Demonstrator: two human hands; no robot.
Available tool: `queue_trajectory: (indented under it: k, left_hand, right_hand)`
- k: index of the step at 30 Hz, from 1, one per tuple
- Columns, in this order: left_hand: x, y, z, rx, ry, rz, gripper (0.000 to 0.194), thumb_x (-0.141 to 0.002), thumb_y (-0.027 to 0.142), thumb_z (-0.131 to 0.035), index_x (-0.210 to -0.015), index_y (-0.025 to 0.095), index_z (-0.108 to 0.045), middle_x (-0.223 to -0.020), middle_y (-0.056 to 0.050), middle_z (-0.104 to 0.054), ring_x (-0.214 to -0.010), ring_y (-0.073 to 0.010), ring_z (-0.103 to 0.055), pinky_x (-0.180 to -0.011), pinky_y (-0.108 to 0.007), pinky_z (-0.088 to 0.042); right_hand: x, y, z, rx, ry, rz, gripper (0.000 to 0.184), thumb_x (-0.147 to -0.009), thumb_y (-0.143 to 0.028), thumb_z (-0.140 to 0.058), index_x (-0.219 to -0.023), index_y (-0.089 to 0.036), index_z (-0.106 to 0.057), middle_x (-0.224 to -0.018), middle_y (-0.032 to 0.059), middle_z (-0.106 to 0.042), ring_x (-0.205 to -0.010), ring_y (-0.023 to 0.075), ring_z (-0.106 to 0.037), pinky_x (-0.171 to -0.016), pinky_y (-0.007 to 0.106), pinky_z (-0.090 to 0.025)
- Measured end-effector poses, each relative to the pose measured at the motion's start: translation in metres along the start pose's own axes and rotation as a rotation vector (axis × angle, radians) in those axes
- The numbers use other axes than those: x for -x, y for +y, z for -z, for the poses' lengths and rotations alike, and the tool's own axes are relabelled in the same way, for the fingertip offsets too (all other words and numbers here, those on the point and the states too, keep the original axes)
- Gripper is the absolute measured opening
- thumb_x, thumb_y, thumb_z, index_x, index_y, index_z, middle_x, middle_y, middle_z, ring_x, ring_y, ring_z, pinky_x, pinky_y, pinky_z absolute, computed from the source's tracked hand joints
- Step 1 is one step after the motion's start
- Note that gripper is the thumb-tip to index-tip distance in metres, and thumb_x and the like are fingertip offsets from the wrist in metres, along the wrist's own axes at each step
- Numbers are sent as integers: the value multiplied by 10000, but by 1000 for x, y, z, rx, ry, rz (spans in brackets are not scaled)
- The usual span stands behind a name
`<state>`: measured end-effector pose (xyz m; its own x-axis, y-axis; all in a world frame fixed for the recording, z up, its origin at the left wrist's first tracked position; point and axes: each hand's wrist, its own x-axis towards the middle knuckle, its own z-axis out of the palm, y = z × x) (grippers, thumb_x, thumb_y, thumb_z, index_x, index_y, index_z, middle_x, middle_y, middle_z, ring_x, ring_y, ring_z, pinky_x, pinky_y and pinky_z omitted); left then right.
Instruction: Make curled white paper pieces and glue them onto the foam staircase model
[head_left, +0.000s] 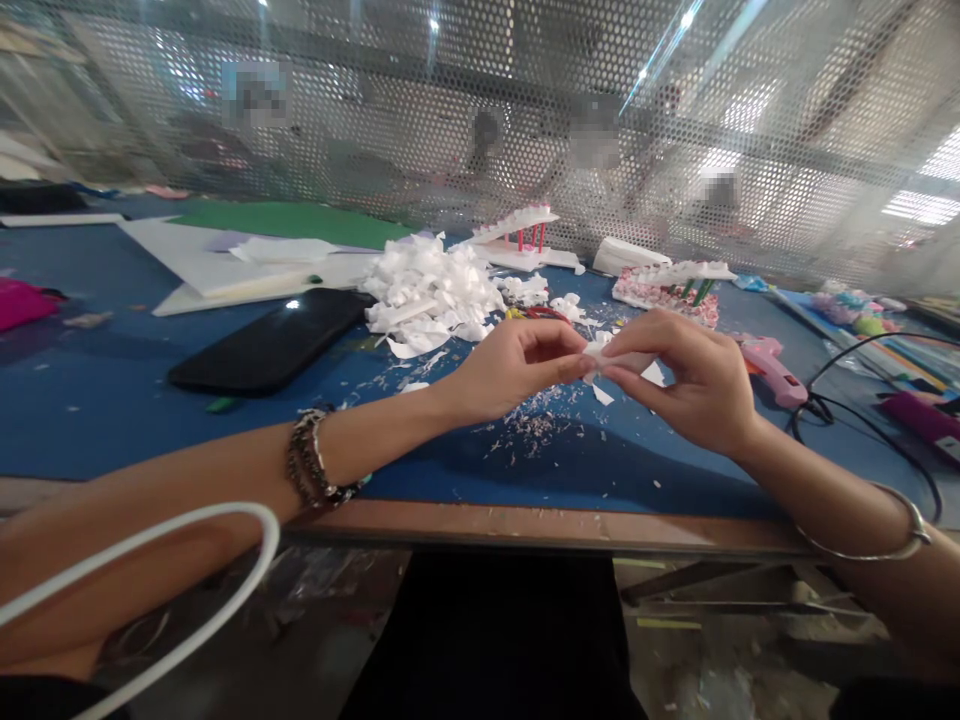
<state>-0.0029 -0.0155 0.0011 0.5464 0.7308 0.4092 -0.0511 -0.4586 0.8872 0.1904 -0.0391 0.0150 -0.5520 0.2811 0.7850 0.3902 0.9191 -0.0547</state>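
A small white strip [598, 350], perhaps paper or thin foam, is pinched between both hands above the blue tabletop [480, 470]. My left hand [504, 368] grips its left end between thumb and fingertips. The thumb and index finger of my right hand [686, 375] close on its right end. Just behind my left hand rises a heap of white scraps [429, 290]. Tiny white shavings [536, 425] lie scattered on the table below. The strip's exact shape is partly covered by my fingers.
A black phone [270, 342] lies to the left. Behind stand a white model with red posts [517, 240] and a model with green posts [675, 285]. Right are a pink glue gun [776, 372] and its black cable [919, 475]. A white cable [259, 560] loops over my left arm.
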Motion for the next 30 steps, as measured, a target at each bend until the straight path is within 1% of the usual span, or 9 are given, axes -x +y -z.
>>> queue_trajectory:
  k: [5,10,12,15,18,20,22,27,30]
  left_hand:
    - [0,-1,1,-34,-33,-4,304,-708,409,-698,-721,120,-603,-657,18,-566,-612,-56,-498,-576,-178,-407]
    - [-1,-2,2,-35,-42,-21,270,-725,373,-690,-719,117,-604,-654,18,-570,-608,-51,-502,-571,-170,-409]
    - [-1,-3,2,-34,-42,-31,249,-737,352,-681,-717,118,-599,-649,21,-568,-602,-49,-501,-565,-166,-408]
    - [-2,-4,2,-37,-51,-39,223,-753,333,-663,-716,122,-598,-653,18,-575,-609,-51,-508,-566,-165,-409]
    - [-1,-4,2,-39,-53,-39,217,-755,327,-660,-720,123,-599,-660,18,-573,-613,-50,-508,-572,-165,-407]
    - [-1,-5,3,-45,-50,-34,223,-751,331,-665,-722,121,-598,-657,21,-560,-603,-47,-495,-568,-166,-402]
    - [-1,-5,3,-55,-48,-24,231,-750,341,-667,-731,120,-602,-655,22,-552,-594,-47,-485,-559,-169,-396]
    - [0,-4,3,-63,-40,-2,253,-736,364,-679,-735,121,-608,-663,17,-560,-605,-55,-493,-567,-175,-403]
    - [0,-3,3,-67,-37,10,247,-746,361,-668,-745,120,-614,-664,13,-571,-603,-55,-494,-563,-175,-404]
  right_hand:
    - [1,2,2,76,-30,101,210,-838,-98,-577,-998,-227,-622,-893,8,-671,-799,102,-631,-728,237,-529]
    - [4,4,3,194,-41,213,221,-825,-89,-599,-1031,-166,-621,-911,56,-679,-842,122,-640,-755,235,-537]
    - [4,4,4,229,-39,235,223,-822,-91,-604,-1032,-162,-623,-917,60,-684,-844,129,-642,-757,243,-538]
    - [2,2,5,242,-25,205,204,-830,-104,-597,-1016,-182,-629,-907,50,-691,-824,127,-648,-749,247,-538]
    - [-1,0,5,173,-17,93,153,-847,-130,-580,-962,-213,-637,-858,30,-695,-767,119,-652,-699,249,-536]
    - [-2,-1,5,115,-35,11,121,-852,-154,-577,-931,-225,-635,-835,13,-692,-741,114,-648,-675,251,-531]
    - [-2,-2,4,69,-55,-36,97,-849,-167,-584,-917,-220,-627,-836,4,-688,-741,107,-643,-677,244,-526]
    - [-1,-3,3,42,-77,-44,103,-845,-153,-589,-930,-202,-618,-849,5,-683,-743,91,-635,-682,223,-519]
    - [-1,-2,5,124,-80,33,141,-857,-130,-564,-962,-202,-624,-868,23,-678,-778,103,-637,-701,236,-523]
